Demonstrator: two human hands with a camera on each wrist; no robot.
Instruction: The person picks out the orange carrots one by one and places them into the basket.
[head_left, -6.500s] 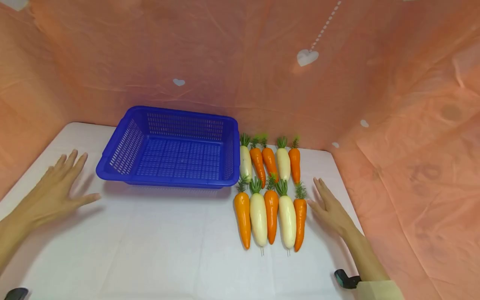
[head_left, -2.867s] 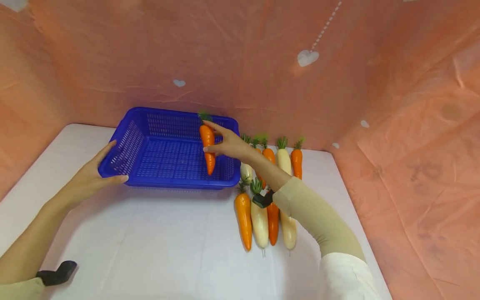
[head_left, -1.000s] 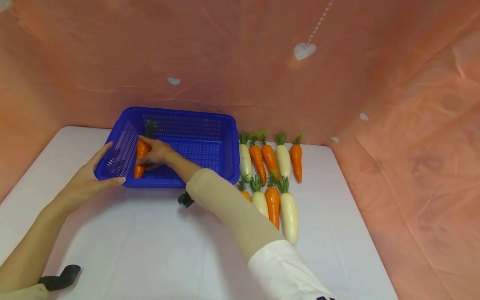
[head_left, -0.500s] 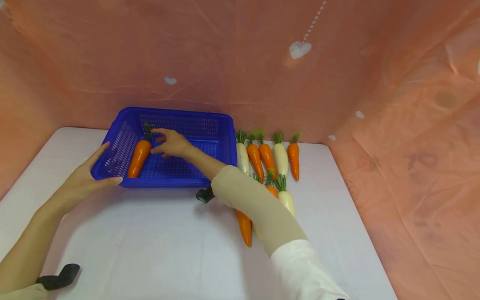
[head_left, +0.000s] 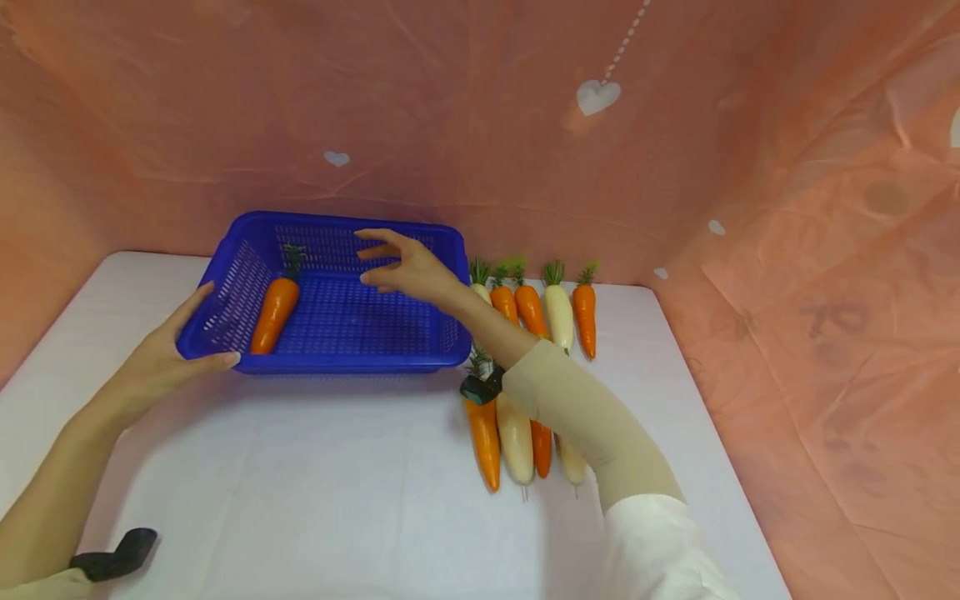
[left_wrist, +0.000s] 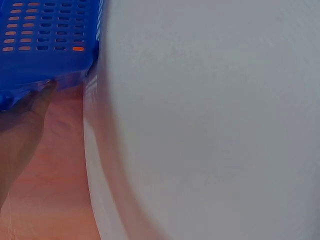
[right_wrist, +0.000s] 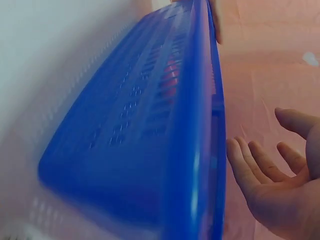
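Observation:
A blue plastic basket with slotted walls stands at the back of the table. One orange carrot with a green top lies tilted along its left end. My left hand grips the basket's near left corner, thumb on the front side; in the left wrist view that hand touches the rim from outside. Over the basket's right part, my right hand is raised with loosely bent fingers and holds nothing. The right wrist view shows this hand beside the basket's rim.
Right of the basket lie two rows of carrots and white radishes, partly hidden by my right forearm. A carrot ends the back row; a white radish lies in the front row. Orange cloth hangs around the white table.
My right hand carried a carrot from the front row's right end into the basket, let it go at the left end, then moved right. My left hand came to the basket's corner and stays there.

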